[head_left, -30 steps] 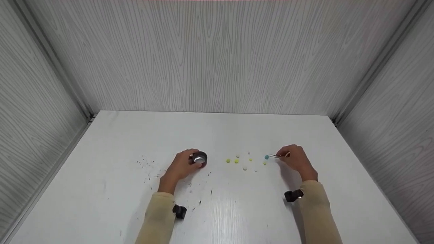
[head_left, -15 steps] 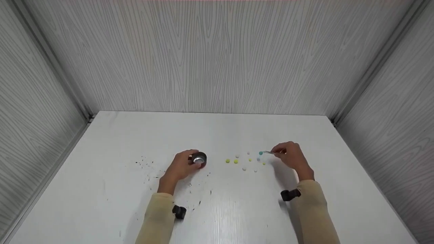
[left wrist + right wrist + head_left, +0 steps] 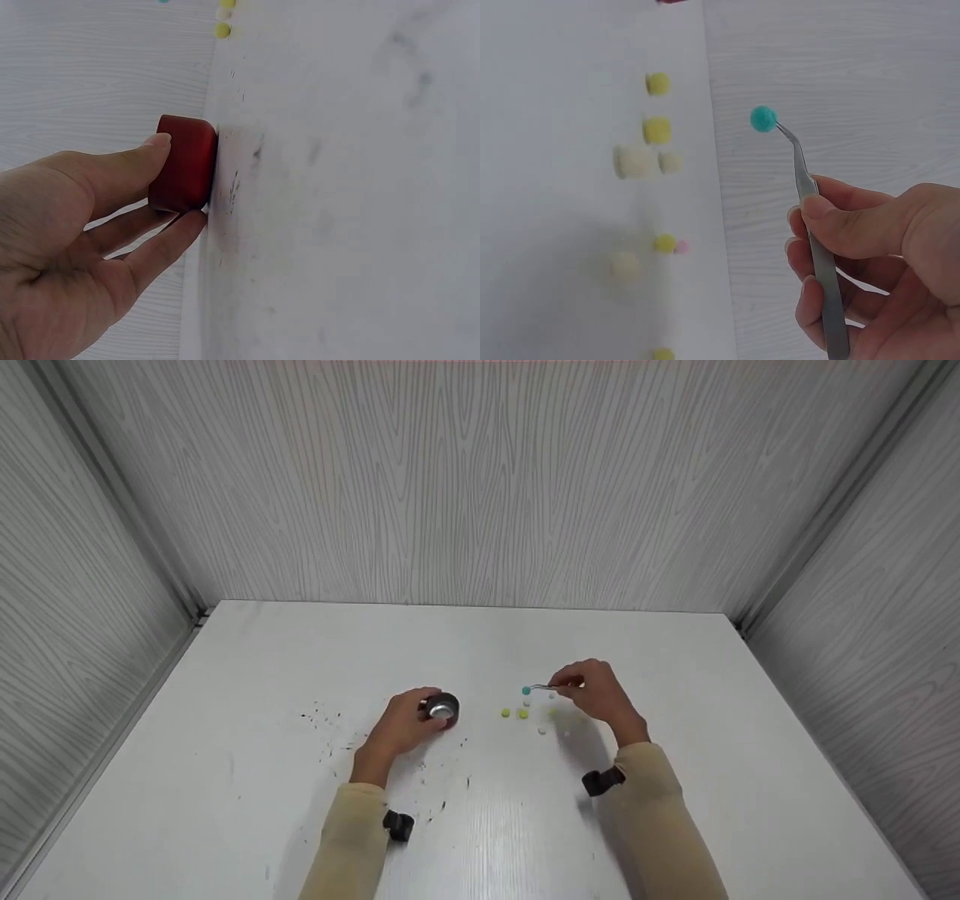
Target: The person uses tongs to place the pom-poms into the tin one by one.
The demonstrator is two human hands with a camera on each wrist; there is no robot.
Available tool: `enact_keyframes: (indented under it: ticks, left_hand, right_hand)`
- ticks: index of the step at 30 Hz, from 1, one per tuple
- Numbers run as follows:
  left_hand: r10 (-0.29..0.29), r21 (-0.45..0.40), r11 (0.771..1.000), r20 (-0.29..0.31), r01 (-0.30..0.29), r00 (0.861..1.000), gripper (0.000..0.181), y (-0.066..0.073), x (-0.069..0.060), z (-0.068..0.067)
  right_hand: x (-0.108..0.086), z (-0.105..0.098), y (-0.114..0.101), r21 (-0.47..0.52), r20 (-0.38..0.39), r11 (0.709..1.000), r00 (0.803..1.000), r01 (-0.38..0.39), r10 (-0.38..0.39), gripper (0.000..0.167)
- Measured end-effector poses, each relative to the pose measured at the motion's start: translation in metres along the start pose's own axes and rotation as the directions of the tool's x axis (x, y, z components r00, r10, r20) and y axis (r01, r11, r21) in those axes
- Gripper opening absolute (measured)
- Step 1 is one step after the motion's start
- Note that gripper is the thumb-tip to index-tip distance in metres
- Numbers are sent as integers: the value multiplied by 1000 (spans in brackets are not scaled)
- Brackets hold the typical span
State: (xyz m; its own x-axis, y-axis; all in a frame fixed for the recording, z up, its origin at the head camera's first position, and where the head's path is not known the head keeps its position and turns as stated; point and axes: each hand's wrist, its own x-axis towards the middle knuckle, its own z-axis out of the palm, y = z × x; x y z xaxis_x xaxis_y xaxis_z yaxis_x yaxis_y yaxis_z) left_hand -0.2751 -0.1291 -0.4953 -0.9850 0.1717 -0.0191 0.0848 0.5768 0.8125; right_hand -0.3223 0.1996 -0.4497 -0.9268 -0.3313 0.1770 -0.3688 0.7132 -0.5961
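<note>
In the head view my left hand (image 3: 396, 730) grips a small round cup (image 3: 442, 709), silvery inside. The left wrist view shows the cup's red outer wall (image 3: 184, 163) between thumb and fingers, low against the table. My right hand (image 3: 598, 691) holds metal tweezers (image 3: 820, 247) with a bent tip, thumb on one side and fingers curled on the other. A fuzzy teal pompom (image 3: 763, 118) sits in the tweezer tips, raised above the table. Yellow pompoms (image 3: 514, 713) and white pompoms (image 3: 542, 731) lie below and beside the right hand.
A pink pompom (image 3: 682, 247) touches a yellow one in the right wrist view. Dark specks (image 3: 322, 718) mark the white table (image 3: 480, 817) left of and below the cup. Pale wood-grain panels (image 3: 472, 487) enclose the back and both sides.
My right hand has moved left with the tweezers, carrying the teal pompom from the right end of the loose pompoms to above their middle. My left hand and the cup stay put.
</note>
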Motion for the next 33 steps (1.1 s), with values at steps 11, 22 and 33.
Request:
enact_keyframes:
  ticks: [11,22,33]
  left_hand:
    - [6,21,1000,-9,-6,1000,53,1,1,0]
    - [-1,21,1000,-3,1,1000,54,2,1,1]
    - [-22,32,999,-10,22,1000,54,3,1,1]
  right_hand:
    - [14,22,-30,44,21,998,999,46,-47,18]
    - [21,52,-50,54,11,991,993,118,-119,16]
    - [26,73,-61,46,11,990,991,131,-131,16]
